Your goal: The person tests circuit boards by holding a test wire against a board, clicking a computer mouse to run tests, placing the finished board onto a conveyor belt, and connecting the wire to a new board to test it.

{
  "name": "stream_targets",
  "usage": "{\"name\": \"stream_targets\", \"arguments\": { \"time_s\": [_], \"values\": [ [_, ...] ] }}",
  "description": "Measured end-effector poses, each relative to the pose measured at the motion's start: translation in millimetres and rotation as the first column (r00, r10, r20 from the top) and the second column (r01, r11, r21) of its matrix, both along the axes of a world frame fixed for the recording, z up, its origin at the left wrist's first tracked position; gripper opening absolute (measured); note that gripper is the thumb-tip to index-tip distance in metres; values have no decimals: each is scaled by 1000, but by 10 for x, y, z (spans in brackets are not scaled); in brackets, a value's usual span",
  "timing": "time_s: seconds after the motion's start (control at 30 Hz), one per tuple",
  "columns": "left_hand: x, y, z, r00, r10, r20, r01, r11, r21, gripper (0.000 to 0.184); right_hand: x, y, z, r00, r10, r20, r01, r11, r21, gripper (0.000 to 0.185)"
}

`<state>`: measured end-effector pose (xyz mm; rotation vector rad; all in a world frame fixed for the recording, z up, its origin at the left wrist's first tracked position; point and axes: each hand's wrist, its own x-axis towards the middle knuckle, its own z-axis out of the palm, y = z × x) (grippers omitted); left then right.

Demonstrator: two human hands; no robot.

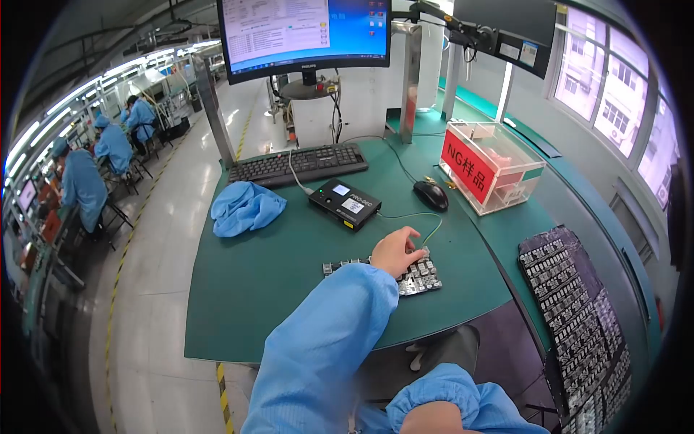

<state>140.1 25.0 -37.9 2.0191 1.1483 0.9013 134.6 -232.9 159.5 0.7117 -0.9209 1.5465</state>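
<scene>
"What's at your left?"
"A crumpled blue cloth (248,208) on the green worktop (238,289), with a black keyboard (300,168) behind it. Then comes a black box (345,204), wired at both ends."
"And your hands?"
"My left hand (394,252) is over the small circuit boards (421,280), in front of that box, its thumb and forefinger parted. My right hand (432,419) is low by my body, cut off by the view, so I can't tell its state."
"Further right?"
"A mouse (431,195), a clear box (512,178) with a red label, then a dark sheet (598,300) bearing rows of boards."
</scene>
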Motion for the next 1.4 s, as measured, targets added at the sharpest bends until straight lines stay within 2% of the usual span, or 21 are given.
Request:
{"name": "stream_targets", "arguments": {
  "time_s": [0.23, 0.3, 0.4, 0.53, 0.7, 1.13, 1.4],
  "values": [
    [-5, 13, -9, 1000, 8, -12, -7, 1000, 25, 43, -41, 163, 0, 983, 143, -115, -123, 979, 164, 60],
    [18, 33, -56, 1000, -3, 1, 3, 1000, 25, 44, 69, 175, 60, 951, 304, 57, -309, 942, 129, 60],
    [10, 14, -26, 1000, 2, -9, -2, 1000, 21, 44, 59, 232, 70, 931, 358, 74, -365, 918, 156, 60],
    [13, 22, -33, 1000, 3, -3, -3, 1000, 23, 44, 45, 172, 41, 967, 255, 9, -255, 964, 79, 59],
    [8, 19, -36, 1000, -5, 7, 5, 1000, 8, 42, 31, 210, 17, 987, 152, 59, -160, 969, 190, 57],
    [15, 5, -17, 1000, 11, -13, -11, 999, 37, 44, -5, 315, 125, 995, 64, -74, -48, 980, 195, 54],
    [11, -4, -8, 1000, 9, 4, -9, 1000, -4, 42, -18, 186, -58, 969, 237, -63, -232, 969, 85, 51]
  ]
}}
